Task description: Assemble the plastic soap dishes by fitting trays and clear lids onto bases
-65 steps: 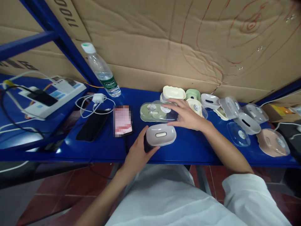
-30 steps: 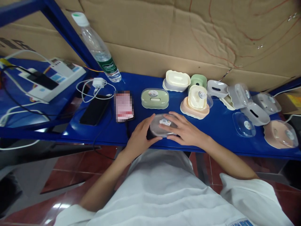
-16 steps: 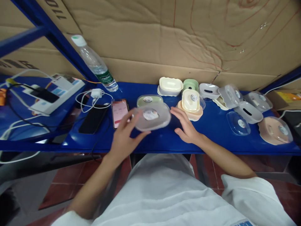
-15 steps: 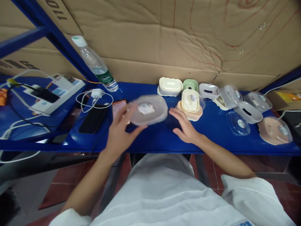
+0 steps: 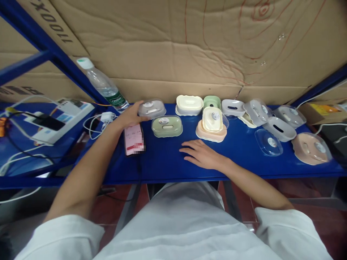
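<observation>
At the back left of the blue table, my left hand [image 5: 130, 116] grips the left end of a grey soap box [image 5: 152, 109] with a clear lid and a round sticker. Thumb and fingers lie on either side of that end; some fingertips are hidden. Just in front sits a green soap box [image 5: 167, 127], also under a clear lid. My right hand [image 5: 201, 155] is open, palm down with fingers spread, holding nothing. Beyond it, a small cream box [image 5: 212, 120] rests on a peach soap box [image 5: 211, 135].
A phone [image 5: 134, 140] with a lit screen lies below my left hand. Behind it leans a water bottle [image 5: 104, 86]. More soap boxes and a loose clear lid [image 5: 269, 142] spread to the right. A power strip [image 5: 63, 121] with cables is left; cardboard [image 5: 151, 43] stands behind.
My left hand has carried the clear-lidded grey box from the middle to the back left. The green box now shows. My right hand has lowered towards the table, and the view has shifted.
</observation>
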Demonstrator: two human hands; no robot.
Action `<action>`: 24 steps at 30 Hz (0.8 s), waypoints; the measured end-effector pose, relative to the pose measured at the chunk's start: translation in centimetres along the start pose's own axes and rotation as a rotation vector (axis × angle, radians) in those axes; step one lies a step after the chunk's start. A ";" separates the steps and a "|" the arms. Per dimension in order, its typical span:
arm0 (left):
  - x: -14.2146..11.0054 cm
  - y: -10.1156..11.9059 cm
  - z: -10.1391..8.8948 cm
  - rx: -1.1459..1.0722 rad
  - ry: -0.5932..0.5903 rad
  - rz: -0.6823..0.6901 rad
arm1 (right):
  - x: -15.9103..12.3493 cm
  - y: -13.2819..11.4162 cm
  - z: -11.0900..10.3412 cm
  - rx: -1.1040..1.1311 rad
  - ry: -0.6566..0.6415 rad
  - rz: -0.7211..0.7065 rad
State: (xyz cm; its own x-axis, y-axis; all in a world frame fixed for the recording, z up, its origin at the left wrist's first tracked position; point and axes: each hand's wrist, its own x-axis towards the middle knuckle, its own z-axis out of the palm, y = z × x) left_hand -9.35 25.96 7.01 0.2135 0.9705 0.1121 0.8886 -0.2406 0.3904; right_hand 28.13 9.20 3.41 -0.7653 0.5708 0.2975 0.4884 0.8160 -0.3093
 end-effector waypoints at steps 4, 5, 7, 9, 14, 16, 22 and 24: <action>1.1 3.5 -0.3 0.033 0.090 0.096 | 0.1 -0.2 0.0 -0.024 -0.048 0.002; 1.7 5.1 -0.2 0.045 0.128 0.200 | 0.2 -0.3 0.0 -0.021 -0.055 0.002; 3.0 8.5 0.3 0.067 0.072 0.382 | 0.2 -0.2 -0.1 -0.008 -0.062 0.006; 4.4 11.6 1.1 0.140 -0.029 0.479 | 0.3 -0.1 -0.2 0.011 -0.059 0.011; 5.7 15.0 2.0 0.058 -0.038 0.444 | 0.4 0.3 -0.4 0.022 -0.039 0.008; 4.4 15.2 1.4 -0.151 0.026 0.461 | 0.4 0.3 -0.5 -0.015 -0.012 -0.015; -6.5 14.9 -1.3 -0.856 -0.053 0.037 | -0.7 -0.9 -1.2 -0.251 0.298 0.041; -10.6 14.3 -0.9 -1.051 -0.171 -0.158 | -0.9 -1.4 -1.7 -0.277 0.304 0.083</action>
State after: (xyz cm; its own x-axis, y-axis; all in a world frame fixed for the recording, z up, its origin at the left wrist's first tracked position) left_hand 0.75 12.22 12.19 0.2535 0.9615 -0.1059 0.1344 0.0734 0.9882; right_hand 28.83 7.68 5.14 -0.5802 0.6033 0.5472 0.6694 0.7359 -0.1017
